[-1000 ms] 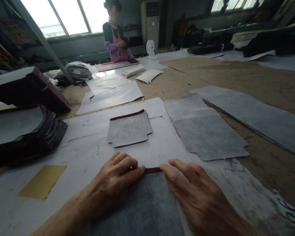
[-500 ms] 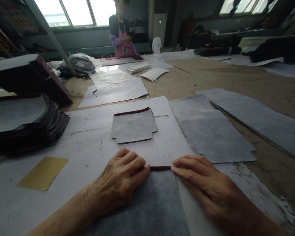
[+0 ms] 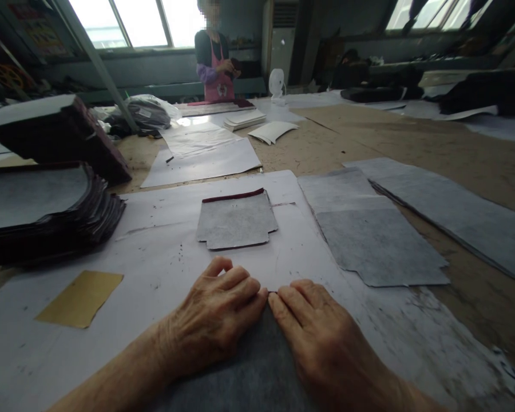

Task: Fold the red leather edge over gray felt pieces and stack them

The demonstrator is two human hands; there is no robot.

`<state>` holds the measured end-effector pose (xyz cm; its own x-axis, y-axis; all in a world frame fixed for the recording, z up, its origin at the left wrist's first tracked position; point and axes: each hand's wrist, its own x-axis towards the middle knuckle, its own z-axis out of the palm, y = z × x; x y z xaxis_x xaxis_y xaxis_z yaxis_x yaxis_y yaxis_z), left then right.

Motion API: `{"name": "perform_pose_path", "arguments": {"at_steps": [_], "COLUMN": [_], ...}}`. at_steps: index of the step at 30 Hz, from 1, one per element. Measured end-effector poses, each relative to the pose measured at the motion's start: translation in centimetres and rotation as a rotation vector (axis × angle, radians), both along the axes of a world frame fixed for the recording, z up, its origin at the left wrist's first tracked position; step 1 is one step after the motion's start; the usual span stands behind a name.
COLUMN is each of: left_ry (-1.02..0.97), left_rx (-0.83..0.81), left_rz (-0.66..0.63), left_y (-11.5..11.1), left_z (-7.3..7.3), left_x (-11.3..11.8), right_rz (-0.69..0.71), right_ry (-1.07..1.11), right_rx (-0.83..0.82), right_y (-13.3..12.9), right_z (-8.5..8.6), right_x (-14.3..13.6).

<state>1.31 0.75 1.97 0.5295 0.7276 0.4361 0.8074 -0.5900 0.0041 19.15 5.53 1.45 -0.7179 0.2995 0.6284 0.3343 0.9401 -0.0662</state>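
In a workroom lit by wide windows (image 3: 143, 23), a person in a pink apron (image 3: 217, 68) stands on the far side of a broad brown-topped worktable (image 3: 326, 129), near a small white fan (image 3: 277, 86).

In the foreground, two bare hands meet at the far edge of a grey, felt-like sheet (image 3: 257, 372), which lies on large white paper (image 3: 154, 252) at the near side of the table. The left hand (image 3: 223, 312) rests its thumb and curled fingers close together on that edge; the right hand (image 3: 326, 332) lays its fingers side by side there, nearly touching the left thumb, its own thumb hidden. Whether either hand pinches the sheet cannot be told.

Just beyond lies a smaller grey piece with notched corners and a dark red strip (image 3: 238, 220), flat on the paper. To its right are a pale grey notched panel (image 3: 377, 240) and, farther over, a stack of long grey panels (image 3: 455, 206). At left, a mustard-coloured paper scrap (image 3: 81, 298) lies near a thick pile of dark-edged, grey-faced pieces (image 3: 47, 212), with a tilted dark maroon block of stacked material (image 3: 60, 134) behind it.
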Motion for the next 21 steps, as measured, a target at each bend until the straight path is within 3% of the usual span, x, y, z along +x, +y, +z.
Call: {"name": "perform_pose_path", "arguments": {"at_steps": [8, 15, 21], "left_ry": [-0.265, -0.21, -0.14], "left_rx": [-0.101, -0.14, -0.103], "left_rz": [-0.018, -0.047, -0.052], "left_y": [-1.0, -1.4, -1.0], "left_z": [0.2, -0.1, -0.2], "left_x": [-3.5, -3.9, -3.8], "right_rz": [0.028, 0.051, 0.036], "right_ry": [0.004, -0.123, -0.216], "right_rx": [0.031, 0.069, 0.175], "right_y": [0.5, 0.7, 0.6], "right_z": [-0.3, 0.1, 1.5], "right_x": [0.6, 0.5, -0.4]}}
